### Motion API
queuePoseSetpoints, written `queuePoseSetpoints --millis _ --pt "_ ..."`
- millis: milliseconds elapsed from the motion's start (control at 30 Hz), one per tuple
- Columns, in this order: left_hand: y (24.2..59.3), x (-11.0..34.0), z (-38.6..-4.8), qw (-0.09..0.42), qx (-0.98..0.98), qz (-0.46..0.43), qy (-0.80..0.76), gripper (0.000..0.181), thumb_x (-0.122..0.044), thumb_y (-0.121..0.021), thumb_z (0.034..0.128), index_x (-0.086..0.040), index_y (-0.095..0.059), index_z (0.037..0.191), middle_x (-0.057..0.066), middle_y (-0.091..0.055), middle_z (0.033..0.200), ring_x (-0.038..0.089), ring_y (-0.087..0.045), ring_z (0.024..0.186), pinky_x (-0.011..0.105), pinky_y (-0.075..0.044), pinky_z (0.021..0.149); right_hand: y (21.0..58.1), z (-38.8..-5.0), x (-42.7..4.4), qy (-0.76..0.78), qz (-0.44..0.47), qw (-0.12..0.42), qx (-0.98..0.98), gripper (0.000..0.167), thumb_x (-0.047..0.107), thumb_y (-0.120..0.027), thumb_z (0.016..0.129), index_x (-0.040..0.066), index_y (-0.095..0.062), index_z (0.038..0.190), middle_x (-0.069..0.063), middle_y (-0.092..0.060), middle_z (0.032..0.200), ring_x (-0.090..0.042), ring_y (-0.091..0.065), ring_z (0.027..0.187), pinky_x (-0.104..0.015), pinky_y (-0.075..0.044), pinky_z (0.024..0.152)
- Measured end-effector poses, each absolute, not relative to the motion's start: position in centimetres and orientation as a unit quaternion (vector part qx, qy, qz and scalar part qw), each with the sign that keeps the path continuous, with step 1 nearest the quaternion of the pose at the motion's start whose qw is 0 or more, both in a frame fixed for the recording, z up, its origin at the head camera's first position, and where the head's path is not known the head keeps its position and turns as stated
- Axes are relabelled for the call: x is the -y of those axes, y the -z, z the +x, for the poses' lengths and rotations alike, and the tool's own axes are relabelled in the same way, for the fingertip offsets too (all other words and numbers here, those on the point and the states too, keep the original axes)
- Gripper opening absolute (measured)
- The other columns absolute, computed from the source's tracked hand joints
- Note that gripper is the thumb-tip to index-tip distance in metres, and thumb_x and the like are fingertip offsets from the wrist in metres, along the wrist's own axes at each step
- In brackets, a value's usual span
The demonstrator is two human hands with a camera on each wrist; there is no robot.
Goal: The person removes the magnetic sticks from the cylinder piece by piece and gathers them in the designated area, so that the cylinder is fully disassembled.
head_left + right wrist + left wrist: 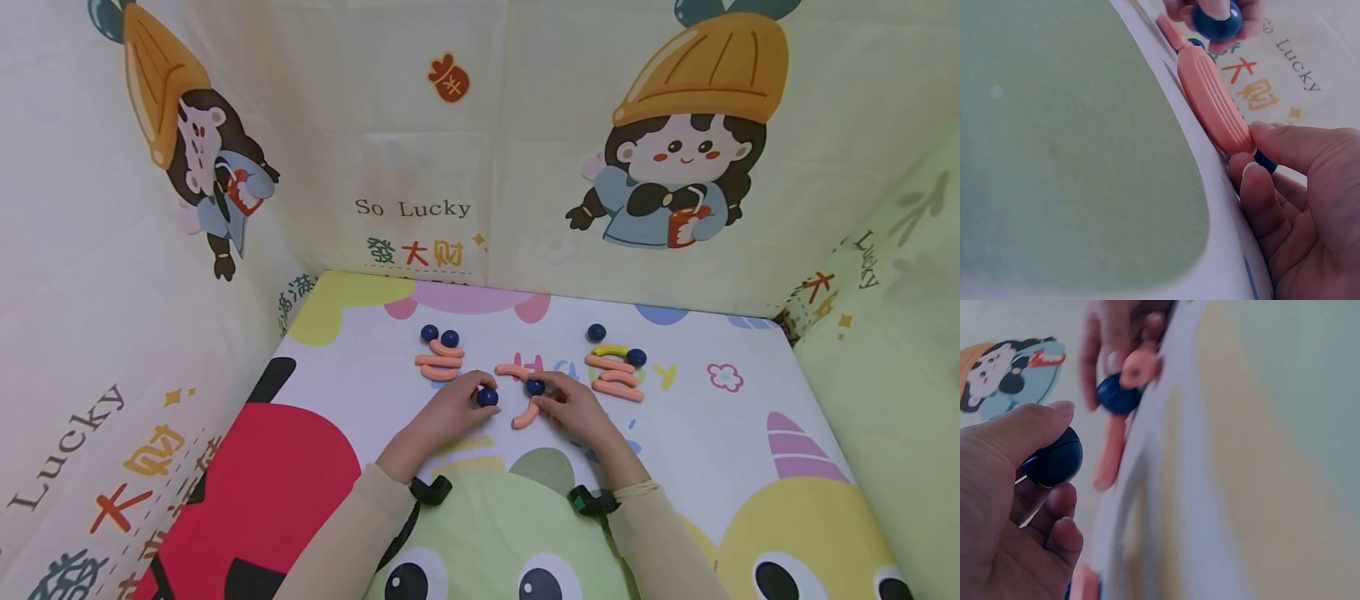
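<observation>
My left hand (450, 408) pinches a dark blue ball (1055, 457) between thumb and fingers, just above the cloth. To its right, my right hand (577, 408) holds the end of a ridged pink curved stick (1213, 103) with its fingertips. A second blue ball (535, 387) sits right at these fingertips, against the stick's end; the hand partly hides it in the right wrist view. Another pink stick (513, 370) lies beyond, its end reaching toward that ball.
At the left lies a group of pink sticks (438, 362) with two blue balls (429, 332) above. Another group at right has pink sticks (618, 389), a yellow stick (611, 350) and two blue balls (636, 357). Printed cloth walls (420, 167) enclose the patterned tabletop (690, 433).
</observation>
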State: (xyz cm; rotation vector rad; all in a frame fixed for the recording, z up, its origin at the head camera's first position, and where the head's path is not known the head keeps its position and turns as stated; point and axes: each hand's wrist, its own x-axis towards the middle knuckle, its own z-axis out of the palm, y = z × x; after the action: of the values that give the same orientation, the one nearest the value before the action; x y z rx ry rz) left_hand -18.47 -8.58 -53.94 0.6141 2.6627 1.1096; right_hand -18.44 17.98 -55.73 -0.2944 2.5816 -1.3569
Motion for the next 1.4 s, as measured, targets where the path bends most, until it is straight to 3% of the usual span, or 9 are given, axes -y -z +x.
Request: queuePoseSetpoints --millis 133,267,400,667,767,900,1167,1400 --pt "53.3 10.1 -19.6 0.067 -0.9 0.202 -0.381 0.037 -0.035 -0.072 0.0905 -0.021 -0.061 0.123 -0.009 -0.058 0.102 0.014 -0.051 0.08 0.03 -0.045 0.071 55.7 -18.4 -18.0 0.451 -0.091 0.106 -0.882 0.04 0.037 -0.063 0.097 0.042 -0.055 0.136 0.004 -0.061 0.122 -0.02 -0.055 0.089 -0.034 -0.046 0.074" --pt "52.7 11.8 -20.7 0.036 -0.905 0.19 -0.38 0.038 -0.033 -0.074 0.0893 -0.019 -0.065 0.123 -0.005 -0.055 0.097 0.016 -0.049 0.08 0.03 -0.044 0.07 55.7 -18.4 -18.0 0.459 -0.084 0.121 -0.876 0.041 0.037 -0.063 0.097 0.045 -0.054 0.136 -0.001 -0.061 0.106 -0.024 -0.054 0.077 -0.034 -0.046 0.067" --pt "52.1 13.4 -21.5 0.022 -0.912 0.146 -0.382 0.037 -0.035 -0.074 0.0893 -0.024 -0.066 0.124 0.0 -0.053 0.095 0.017 -0.049 0.084 0.031 -0.044 0.071 55.7 -18.5 -18.0 0.459 -0.083 0.125 -0.876 0.041 0.038 -0.063 0.097 0.045 -0.054 0.135 -0.001 -0.06 0.103 -0.024 -0.054 0.077 -0.034 -0.046 0.066" --pt "52.3 16.2 -23.2 0.027 -0.894 0.059 -0.444 0.05 -0.037 -0.071 0.0913 -0.024 -0.055 0.137 0.001 -0.059 0.114 0.021 -0.052 0.096 0.034 -0.046 0.078 55.8 -18.5 -18.1 0.462 -0.092 0.12 -0.874 0.041 0.039 -0.064 0.096 0.045 -0.054 0.136 -0.002 -0.062 0.108 -0.021 -0.054 0.079 -0.032 -0.046 0.068" --pt "52.6 16.8 -23.8 0.036 -0.881 0.017 -0.471 0.049 -0.038 -0.071 0.091 -0.023 -0.055 0.134 0.001 -0.06 0.119 0.022 -0.052 0.102 0.035 -0.047 0.08 55.8 -18.4 -18.2 0.464 -0.099 0.113 -0.873 0.041 0.038 -0.064 0.096 0.044 -0.055 0.136 0.003 -0.061 0.115 -0.02 -0.054 0.085 -0.032 -0.046 0.071" --pt "53.4 17.5 -24.4 0.044 -0.883 -0.015 -0.467 0.044 -0.041 -0.069 0.0914 -0.022 -0.055 0.129 0.004 -0.06 0.118 0.024 -0.054 0.106 0.039 -0.048 0.083 55.9 -18.4 -18.2 0.466 -0.1 0.112 -0.872 0.041 0.037 -0.064 0.097 0.044 -0.055 0.136 0.003 -0.06 0.109 -0.022 -0.053 0.081 -0.032 -0.046 0.068" --pt "54.8 18.5 -25.6 0.029 -0.907 -0.017 -0.42 0.049 -0.043 -0.067 0.0926 -0.019 -0.054 0.133 0.01 -0.059 0.132 0.03 -0.053 0.122 0.051 -0.043 0.105 55.9 -18.5 -18.2 0.469 -0.096 0.118 -0.87 0.041 0.038 -0.063 0.097 0.043 -0.055 0.137 0.001 -0.06 0.108 -0.021 -0.053 0.077 -0.032 -0.046 0.066" --pt "55.4 18.5 -26.1 0.029 -0.914 -0.008 -0.405 0.05 -0.043 -0.067 0.0926 -0.017 -0.055 0.133 0.011 -0.06 0.128 0.031 -0.053 0.12 0.05 -0.044 0.104 55.8 -18.5 -18.2 0.47 -0.097 0.116 -0.87 0.041 0.037 -0.064 0.096 0.043 -0.055 0.136 0.003 -0.06 0.114 -0.021 -0.053 0.081 -0.032 -0.046 0.069"
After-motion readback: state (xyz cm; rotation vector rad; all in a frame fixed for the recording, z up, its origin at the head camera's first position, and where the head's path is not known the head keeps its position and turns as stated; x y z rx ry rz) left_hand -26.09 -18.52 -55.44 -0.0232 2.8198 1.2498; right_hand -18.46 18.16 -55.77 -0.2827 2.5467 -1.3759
